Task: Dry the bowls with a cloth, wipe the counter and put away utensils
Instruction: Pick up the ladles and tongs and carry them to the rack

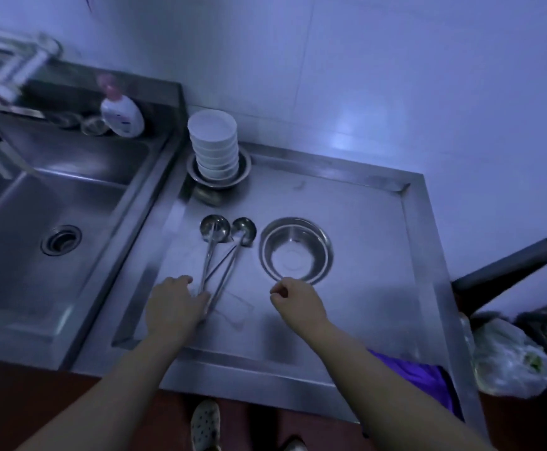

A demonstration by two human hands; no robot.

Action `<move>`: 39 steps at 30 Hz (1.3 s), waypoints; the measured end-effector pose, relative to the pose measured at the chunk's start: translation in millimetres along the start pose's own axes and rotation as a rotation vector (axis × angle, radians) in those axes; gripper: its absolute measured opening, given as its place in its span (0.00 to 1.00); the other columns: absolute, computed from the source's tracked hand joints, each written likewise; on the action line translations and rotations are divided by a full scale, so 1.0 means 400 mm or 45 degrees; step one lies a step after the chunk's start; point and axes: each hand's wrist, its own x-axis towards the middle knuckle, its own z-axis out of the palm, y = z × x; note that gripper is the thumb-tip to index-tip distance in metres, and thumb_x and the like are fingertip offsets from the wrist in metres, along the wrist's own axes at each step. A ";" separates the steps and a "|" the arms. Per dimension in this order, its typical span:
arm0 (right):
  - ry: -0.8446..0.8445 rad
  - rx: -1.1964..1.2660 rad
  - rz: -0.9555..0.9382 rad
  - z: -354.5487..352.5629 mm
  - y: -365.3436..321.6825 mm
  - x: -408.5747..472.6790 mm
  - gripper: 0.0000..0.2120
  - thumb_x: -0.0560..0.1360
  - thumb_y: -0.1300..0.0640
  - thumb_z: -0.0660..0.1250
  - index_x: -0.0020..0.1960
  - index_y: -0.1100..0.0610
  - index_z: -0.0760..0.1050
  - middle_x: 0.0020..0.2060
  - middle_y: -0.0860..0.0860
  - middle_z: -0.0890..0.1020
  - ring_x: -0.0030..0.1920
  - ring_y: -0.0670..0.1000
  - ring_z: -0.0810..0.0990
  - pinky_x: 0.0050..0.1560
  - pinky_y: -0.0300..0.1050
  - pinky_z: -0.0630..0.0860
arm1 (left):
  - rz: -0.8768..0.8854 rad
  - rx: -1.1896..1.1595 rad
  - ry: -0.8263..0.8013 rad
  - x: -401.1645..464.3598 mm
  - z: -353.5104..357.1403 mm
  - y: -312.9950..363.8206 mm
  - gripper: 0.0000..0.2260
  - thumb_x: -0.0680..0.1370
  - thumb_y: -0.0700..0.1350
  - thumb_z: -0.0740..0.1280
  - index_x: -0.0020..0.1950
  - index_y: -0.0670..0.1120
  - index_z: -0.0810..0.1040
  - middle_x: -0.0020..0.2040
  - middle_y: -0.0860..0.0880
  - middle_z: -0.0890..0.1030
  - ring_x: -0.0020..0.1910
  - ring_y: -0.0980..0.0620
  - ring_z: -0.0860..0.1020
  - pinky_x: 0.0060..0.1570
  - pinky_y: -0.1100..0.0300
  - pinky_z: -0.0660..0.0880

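Beside the steel bowl, the left hand gripped the two ladles by their handles; the right hand hovered clenched and empty. Stacked white bowls stood behind it, so putting away seemingly remained.

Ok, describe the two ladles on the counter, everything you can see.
The two ladles look like polished steel, each with a round bowl and a long thin handle. They lie flat on the steel counter, bowls side by side pointing toward the wall, just left of the empty steel bowl. Their handles converge toward the person, where the left hand rests on the handle ends. How the fingers hold them is unclear.
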 end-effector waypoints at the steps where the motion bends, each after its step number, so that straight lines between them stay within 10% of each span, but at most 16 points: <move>1: -0.028 -0.010 0.004 0.021 -0.026 0.015 0.05 0.75 0.56 0.63 0.47 0.52 0.78 0.45 0.48 0.81 0.47 0.49 0.78 0.47 0.44 0.75 | 0.011 0.073 -0.013 0.026 0.003 -0.010 0.27 0.73 0.57 0.68 0.65 0.41 0.74 0.59 0.40 0.76 0.57 0.41 0.74 0.55 0.50 0.73; 7: -0.070 -0.067 0.096 0.112 -0.095 0.087 0.06 0.75 0.56 0.63 0.47 0.52 0.78 0.47 0.48 0.82 0.48 0.49 0.78 0.47 0.43 0.74 | 0.092 0.442 -0.157 0.152 0.073 -0.013 0.38 0.65 0.71 0.63 0.62 0.43 0.70 0.61 0.44 0.73 0.61 0.44 0.70 0.58 0.52 0.67; 20: -0.022 -0.019 0.410 0.292 -0.183 0.198 0.16 0.75 0.45 0.63 0.54 0.57 0.72 0.48 0.52 0.79 0.49 0.54 0.78 0.42 0.45 0.70 | 0.278 0.074 -0.189 0.253 0.077 -0.100 0.13 0.77 0.52 0.61 0.38 0.46 0.71 0.39 0.47 0.77 0.43 0.45 0.76 0.40 0.54 0.68; 31: 0.119 0.138 0.435 0.308 -0.201 0.197 0.12 0.74 0.59 0.63 0.34 0.56 0.63 0.30 0.51 0.70 0.32 0.49 0.69 0.31 0.43 0.65 | 0.354 -0.024 -0.248 0.281 0.078 -0.167 0.10 0.75 0.50 0.65 0.49 0.46 0.81 0.45 0.47 0.81 0.46 0.47 0.78 0.46 0.54 0.75; 39: 0.250 0.075 0.383 0.258 -0.154 0.149 0.10 0.76 0.60 0.61 0.36 0.57 0.66 0.32 0.53 0.74 0.30 0.48 0.69 0.28 0.38 0.63 | 0.405 0.289 -0.271 0.271 0.084 -0.134 0.12 0.72 0.53 0.65 0.40 0.46 0.69 0.43 0.48 0.77 0.44 0.48 0.75 0.40 0.56 0.67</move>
